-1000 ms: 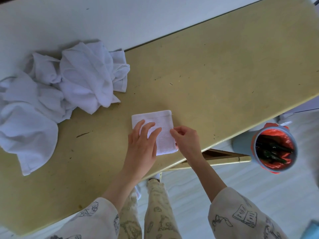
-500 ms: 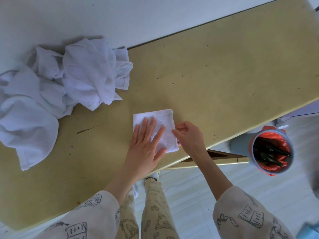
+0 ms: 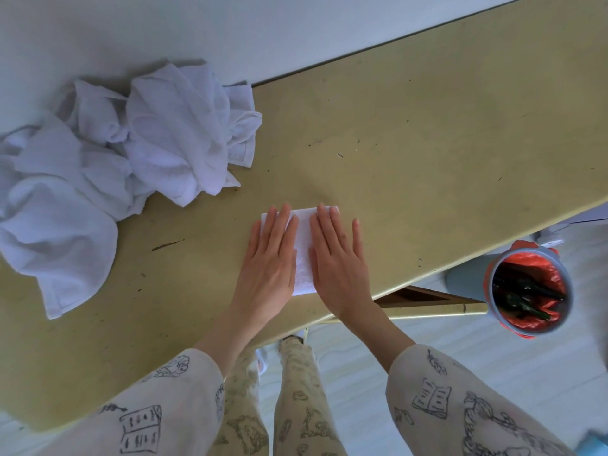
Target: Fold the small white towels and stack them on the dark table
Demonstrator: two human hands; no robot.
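Note:
A small folded white towel point(image 3: 303, 248) lies flat on the olive-yellow table point(image 3: 411, 153) near its front edge. My left hand point(image 3: 269, 258) rests palm down on the towel's left half with fingers spread. My right hand point(image 3: 339, 258) lies palm down on its right half, fingers extended. Only a narrow strip of towel shows between the two hands. A heap of crumpled white towels point(image 3: 115, 166) sits at the table's left, reaching up against the wall.
A round bin point(image 3: 529, 291) with a red liner and dark contents stands on the floor at the right, below the table edge. A pale wall point(image 3: 230, 34) runs along the table's far side. My patterned trouser legs show below.
My right hand has moved from pinching the towel's right edge to lying flat on it. My left hand stays pressed on the towel, which is now mostly covered.

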